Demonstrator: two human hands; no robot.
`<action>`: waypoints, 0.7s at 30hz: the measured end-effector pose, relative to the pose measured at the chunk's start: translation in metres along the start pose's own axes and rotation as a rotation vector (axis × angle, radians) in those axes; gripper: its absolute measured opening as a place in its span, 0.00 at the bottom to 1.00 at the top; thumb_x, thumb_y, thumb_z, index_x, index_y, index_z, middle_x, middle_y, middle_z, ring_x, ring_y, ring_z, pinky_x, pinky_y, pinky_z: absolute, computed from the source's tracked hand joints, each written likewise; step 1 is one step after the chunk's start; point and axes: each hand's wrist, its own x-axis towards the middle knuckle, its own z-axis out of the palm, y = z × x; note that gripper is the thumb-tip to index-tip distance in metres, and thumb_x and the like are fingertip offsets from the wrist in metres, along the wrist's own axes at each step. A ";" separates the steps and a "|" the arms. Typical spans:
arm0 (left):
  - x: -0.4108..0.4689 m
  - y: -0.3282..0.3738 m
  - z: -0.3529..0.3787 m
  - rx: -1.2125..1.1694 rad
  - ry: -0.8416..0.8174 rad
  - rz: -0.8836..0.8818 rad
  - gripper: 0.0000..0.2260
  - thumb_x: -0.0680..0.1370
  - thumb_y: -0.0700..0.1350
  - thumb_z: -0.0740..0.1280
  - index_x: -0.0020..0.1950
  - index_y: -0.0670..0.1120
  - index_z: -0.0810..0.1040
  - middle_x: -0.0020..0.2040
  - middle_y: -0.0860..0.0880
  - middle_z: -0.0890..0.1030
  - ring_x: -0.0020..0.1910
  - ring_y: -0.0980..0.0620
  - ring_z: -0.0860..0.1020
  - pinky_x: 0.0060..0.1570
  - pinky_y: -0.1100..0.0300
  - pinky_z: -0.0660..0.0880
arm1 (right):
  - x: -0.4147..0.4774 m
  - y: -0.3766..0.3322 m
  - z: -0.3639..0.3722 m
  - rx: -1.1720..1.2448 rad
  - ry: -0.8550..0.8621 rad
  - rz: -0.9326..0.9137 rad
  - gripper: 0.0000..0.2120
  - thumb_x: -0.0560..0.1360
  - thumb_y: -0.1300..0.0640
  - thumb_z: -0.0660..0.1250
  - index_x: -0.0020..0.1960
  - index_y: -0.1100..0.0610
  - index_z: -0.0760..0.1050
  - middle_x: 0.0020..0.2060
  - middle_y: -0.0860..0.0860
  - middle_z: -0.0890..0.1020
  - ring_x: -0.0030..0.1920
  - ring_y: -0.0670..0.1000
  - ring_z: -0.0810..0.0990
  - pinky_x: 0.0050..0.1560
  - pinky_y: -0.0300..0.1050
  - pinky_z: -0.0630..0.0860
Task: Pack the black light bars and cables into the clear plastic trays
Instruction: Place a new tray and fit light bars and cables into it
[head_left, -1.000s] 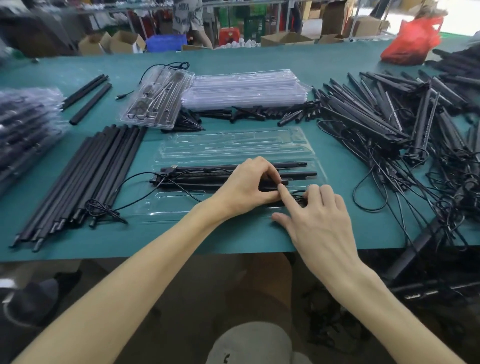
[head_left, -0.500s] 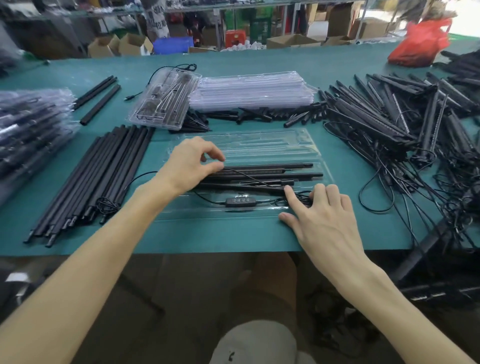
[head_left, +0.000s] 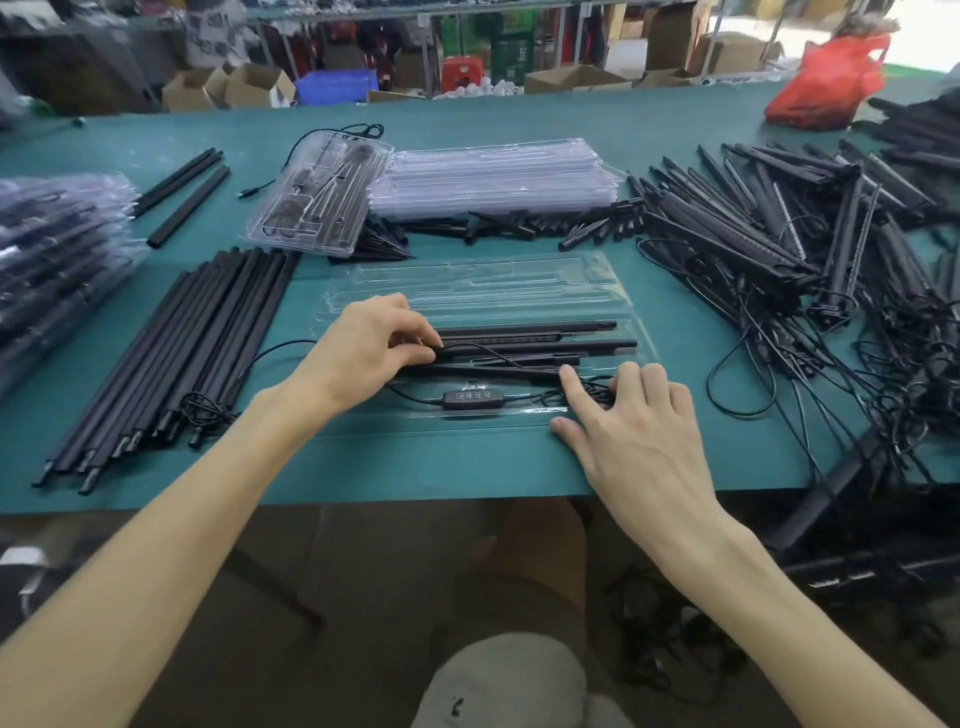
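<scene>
Left arm: I had it bare and stretched in from the lower left, over the near edge of the green table (head_left: 467, 467), wrist by the left end of the open clear tray (head_left: 467, 283).
Left hand (head_left: 371, 348): knuckles up, fingers curled together, thumb and forefinger pinching the left end of the light bars (head_left: 530, 343).
Right arm: stretched in from the lower right, wrist low over the table edge.
Right hand (head_left: 628, 431): palm down, fingers straight and spread; forefinger tip on the right end of the nearest bar, the other fingers pressing the coiled cable (head_left: 600, 391), thumb out at the tray's near edge.
Bars against fingers: about 4 bars lay in the tray's near half, between my 2 hands.
Controller (head_left: 467, 397): 4 buttons, lying in the nearest slot, touched by neither hand.
Long axis: the bars ran left to right, parallel with the table edge; the nearest 1 tilted slightly, right end closer to me.
Loose strand: 1 loop of cable ran out of the tray leftward, toward the row of bare bars (head_left: 182, 353).
Beyond: a stack of empty trays (head_left: 493, 176) behind; a tangled pile of bars and cables (head_left: 779, 234) at right.
</scene>
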 end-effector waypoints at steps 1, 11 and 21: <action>-0.001 0.000 0.000 -0.004 -0.002 0.007 0.04 0.75 0.42 0.75 0.49 0.49 0.87 0.41 0.50 0.75 0.42 0.57 0.74 0.46 0.63 0.69 | 0.000 0.000 0.000 -0.001 0.005 0.001 0.25 0.82 0.44 0.60 0.74 0.55 0.72 0.44 0.58 0.72 0.47 0.60 0.71 0.47 0.55 0.68; -0.007 0.015 0.009 0.122 -0.006 0.182 0.06 0.79 0.41 0.70 0.55 0.47 0.85 0.44 0.53 0.74 0.45 0.56 0.70 0.50 0.57 0.71 | -0.001 0.000 0.005 -0.002 0.040 0.004 0.24 0.82 0.45 0.60 0.73 0.56 0.72 0.44 0.58 0.72 0.47 0.60 0.70 0.47 0.55 0.67; 0.002 0.031 0.017 0.135 -0.022 0.162 0.03 0.79 0.43 0.70 0.52 0.49 0.83 0.44 0.57 0.75 0.44 0.56 0.72 0.50 0.51 0.76 | 0.001 -0.002 0.004 -0.013 0.029 0.013 0.24 0.82 0.45 0.62 0.73 0.57 0.72 0.44 0.59 0.73 0.47 0.60 0.71 0.48 0.55 0.68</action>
